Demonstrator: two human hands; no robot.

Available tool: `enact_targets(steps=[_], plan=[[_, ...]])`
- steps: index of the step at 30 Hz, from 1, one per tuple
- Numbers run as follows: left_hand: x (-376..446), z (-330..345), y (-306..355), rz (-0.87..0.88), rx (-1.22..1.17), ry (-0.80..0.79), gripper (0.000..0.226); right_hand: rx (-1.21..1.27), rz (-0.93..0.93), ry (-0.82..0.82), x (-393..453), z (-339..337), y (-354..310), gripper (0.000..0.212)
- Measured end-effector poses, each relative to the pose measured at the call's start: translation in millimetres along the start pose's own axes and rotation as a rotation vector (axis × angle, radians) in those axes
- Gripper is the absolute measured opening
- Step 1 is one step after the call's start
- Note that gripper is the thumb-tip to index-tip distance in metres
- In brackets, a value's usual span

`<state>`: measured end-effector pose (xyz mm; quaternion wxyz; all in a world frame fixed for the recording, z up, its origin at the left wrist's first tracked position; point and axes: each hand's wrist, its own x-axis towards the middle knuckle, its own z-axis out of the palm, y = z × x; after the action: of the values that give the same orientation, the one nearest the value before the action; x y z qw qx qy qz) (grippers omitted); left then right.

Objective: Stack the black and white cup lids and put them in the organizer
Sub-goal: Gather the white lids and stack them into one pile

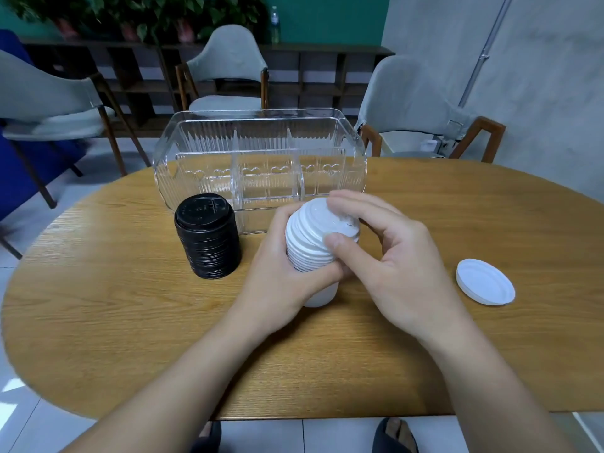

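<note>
Both forearms enter from the near edge of the wooden table (98, 289) and converge just past its middle. The left hand (277, 276) wraps the lower half of the white lid stack (313, 237) from the 9 o'clock side — fingers curled round its far side, thumb across the near side. The right hand (392, 256) comes in from 3 o'clock: thumb pressed on the near rim of the top lids, fingers arched over the crown, so it pinches the upper part of the stack.

White lid stack: held between the two hands, tops facing up and away; long axis tilted, upper end leaning toward 12 o'clock, lower end toward the person. Whether its base touches the table cannot be told.

Black lid stack (207, 237) stands upright on the table at 9 o'clock of the white one, near it but apart, tops up, axis vertical.

One single white lid (485, 286) lies flat at 3 o'clock, well apart from the hands — hollow side up, as far as can be seen.

The clear organizer (261, 165) sits at 12 o'clock, long axis left to right, dividers making three compartments; the black stack is just in front of its left end.
</note>
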<state>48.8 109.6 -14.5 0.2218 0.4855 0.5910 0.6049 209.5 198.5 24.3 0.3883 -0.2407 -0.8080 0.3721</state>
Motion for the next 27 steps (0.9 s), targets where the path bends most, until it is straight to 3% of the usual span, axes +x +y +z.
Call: enact_targets(steps=[9,15,27], plan=[[3,-4,0,-0.023,-0.128,-0.199,0.073,0.027,-0.079,-0.198,-4,-10,-6,0.038],[1,0,-4,-0.008,-0.169,-0.17,0.078,0.06,-0.094,-0.15,-7,-12,1,0.043],[2,-3,-3,-0.056,-0.232,-0.225,0.077,0.396,-0.051,-0.124,-7,-7,22,0.039]])
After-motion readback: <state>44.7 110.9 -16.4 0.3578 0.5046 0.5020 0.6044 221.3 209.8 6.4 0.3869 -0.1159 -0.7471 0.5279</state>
